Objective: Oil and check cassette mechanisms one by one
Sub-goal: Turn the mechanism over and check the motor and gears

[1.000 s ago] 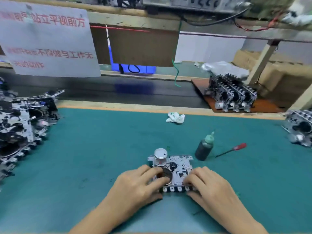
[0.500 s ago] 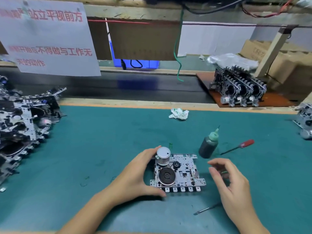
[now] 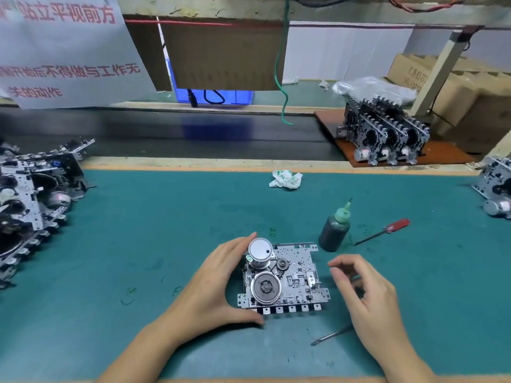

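While the left hand (image 3: 221, 283) cups the silver metal cassette mechanism (image 3: 284, 280) flat on the green mat (image 3: 138, 244), the right hand (image 3: 365, 294), loosely curled and seemingly empty, could knock over the nearby dark oil bottle (image 3: 334, 230).

This is a factory assembly station. A table (image 3: 138, 258) with a green mat runs along a dark conveyor belt (image 3: 193, 134), with heaps of cassette mechanisms (image 3: 30, 200) at its left and more mechanisms standing in rows on a board (image 3: 384, 131). A printed Chinese notice (image 3: 63, 48) hangs above, cardboard boxes (image 3: 467, 98) are stacked behind, and an oil bottle (image 3: 334, 230) and screwdriver (image 3: 384, 230) lie ready.
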`<state>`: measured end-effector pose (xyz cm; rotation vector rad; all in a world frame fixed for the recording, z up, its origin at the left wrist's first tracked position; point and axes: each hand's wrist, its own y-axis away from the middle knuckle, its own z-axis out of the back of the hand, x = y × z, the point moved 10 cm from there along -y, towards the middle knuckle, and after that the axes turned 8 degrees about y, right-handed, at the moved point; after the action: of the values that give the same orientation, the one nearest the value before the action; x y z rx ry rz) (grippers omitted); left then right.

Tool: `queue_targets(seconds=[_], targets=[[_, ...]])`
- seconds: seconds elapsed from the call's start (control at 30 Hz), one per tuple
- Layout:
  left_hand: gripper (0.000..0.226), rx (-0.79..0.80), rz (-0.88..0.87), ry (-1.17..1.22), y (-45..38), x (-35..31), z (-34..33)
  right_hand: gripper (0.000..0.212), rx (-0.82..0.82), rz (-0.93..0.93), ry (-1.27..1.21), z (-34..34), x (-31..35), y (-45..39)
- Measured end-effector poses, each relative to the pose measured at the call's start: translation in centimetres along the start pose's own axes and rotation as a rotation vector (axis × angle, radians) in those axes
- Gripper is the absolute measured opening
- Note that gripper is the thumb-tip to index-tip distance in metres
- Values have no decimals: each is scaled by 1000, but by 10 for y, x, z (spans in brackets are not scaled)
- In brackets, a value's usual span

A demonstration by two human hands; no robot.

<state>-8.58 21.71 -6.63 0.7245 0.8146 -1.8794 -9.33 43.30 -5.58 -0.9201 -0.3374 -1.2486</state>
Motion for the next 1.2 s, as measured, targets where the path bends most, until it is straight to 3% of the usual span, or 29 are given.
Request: queue_targets(seconds=[0.13, 0.5, 0.6, 0.7, 0.77, 0.87, 0.97, 1.07, 1.2], targets=[[118, 37, 35, -29, 0, 6, -5, 11, 11, -5, 10, 0, 1, 1], [105, 52, 76, 120, -3, 17, -7, 16, 44, 55, 55, -1, 12, -1], [113, 80, 62, 123, -3, 17, -10, 43, 181, 255, 211, -11, 37, -3], [114, 80, 36, 92, -4, 14, -11, 99, 552, 336, 373, -46, 44, -6], [110, 71, 18, 70, -4, 13, -11, 119, 730, 351, 458, -63, 41, -10], [108, 52, 7, 70, -4, 13, -10, 122, 808, 395, 624, -78, 44, -21], [114, 52, 14, 112, -2, 13, -11, 104, 748, 435, 710, -78, 54, -29], [123, -10, 150, 427, -4, 24, -2, 92, 737, 315, 544, -67, 53, -33], [122, 197, 241, 1135, -10, 8, -18, 70, 1027, -80, -495, -75, 67, -4]])
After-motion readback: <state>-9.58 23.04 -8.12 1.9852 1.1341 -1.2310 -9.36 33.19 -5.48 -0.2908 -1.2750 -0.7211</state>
